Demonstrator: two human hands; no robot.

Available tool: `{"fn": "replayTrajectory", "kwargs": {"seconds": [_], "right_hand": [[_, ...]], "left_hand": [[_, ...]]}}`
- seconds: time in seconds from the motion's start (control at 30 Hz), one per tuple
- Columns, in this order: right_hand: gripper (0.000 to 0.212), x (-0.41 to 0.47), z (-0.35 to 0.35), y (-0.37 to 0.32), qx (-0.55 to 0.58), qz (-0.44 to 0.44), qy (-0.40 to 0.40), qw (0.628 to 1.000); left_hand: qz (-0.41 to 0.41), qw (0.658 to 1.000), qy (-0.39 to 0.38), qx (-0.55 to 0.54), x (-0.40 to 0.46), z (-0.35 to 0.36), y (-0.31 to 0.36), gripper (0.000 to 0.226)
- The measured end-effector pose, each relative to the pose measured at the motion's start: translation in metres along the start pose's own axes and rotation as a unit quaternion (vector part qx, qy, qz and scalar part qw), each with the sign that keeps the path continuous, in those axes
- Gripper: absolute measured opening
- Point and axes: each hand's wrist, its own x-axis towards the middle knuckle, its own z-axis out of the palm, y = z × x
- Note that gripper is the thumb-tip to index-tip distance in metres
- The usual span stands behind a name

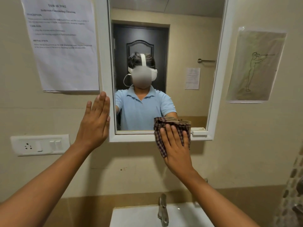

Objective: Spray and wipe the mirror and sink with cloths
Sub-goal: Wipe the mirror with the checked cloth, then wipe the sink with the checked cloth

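Head view: your right hand (176,145) presses a checked cloth (172,125) flat against the lower right part of the mirror (180,46), fingers straight and spread over the fabric, nothing clenched. The cloth overlaps the glass and the white frame (131,137) (part of it hangs below the frame). Your left hand (94,123) is released, fingers straight and together, held upright at the frame's left edge. The sink (139,217) and its 1 tap (162,210) sit directly below. A printed sheet (62,46) hangs left of the mirror.
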Motion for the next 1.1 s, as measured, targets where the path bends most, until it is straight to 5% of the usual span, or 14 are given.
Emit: {"fn": "replayTrajectory", "kwargs": {"seconds": [0.47, 0.6, 0.7, 0.8, 0.97, 1.03, 1.1], "right_hand": [[0.090, -0.028, -0.011, 0.003, 0.091, -0.054, -0.074, 0.992], [0.092, -0.066, -0.006, 0.027, 0.103, -0.001, -0.114, 0.988], [0.078, -0.082, -0.010, 0.028, 0.226, 0.123, -0.106, 0.961], [0.054, -0.094, -0.021, 0.014, 0.427, 0.328, -0.093, 0.837], [0.023, -0.121, -0.041, -0.028, 0.638, 0.630, -0.108, 0.429], [0.029, -0.136, -0.052, -0.045, 0.659, 0.674, -0.127, 0.308], [0.029, -0.144, -0.065, -0.061, 0.682, 0.672, -0.153, 0.244]], "left_hand": [[-0.021, 1.000, 0.008, -0.012, 0.000, 0.003, 0.010, 0.066], [-0.042, 0.999, 0.005, -0.011, -0.001, 0.002, 0.014, 0.066], [-0.068, 0.997, 0.008, -0.035, -0.002, 0.001, 0.023, 0.066], [-0.087, 0.993, 0.009, -0.080, -0.019, 0.002, 0.044, 0.068], [-0.108, 0.966, -0.026, -0.233, -0.099, 0.009, 0.106, 0.065], [-0.178, 0.930, -0.083, -0.311, -0.140, 0.012, 0.134, 0.061], [-0.292, 0.852, -0.152, -0.407, -0.172, 0.017, 0.158, 0.058]]}}
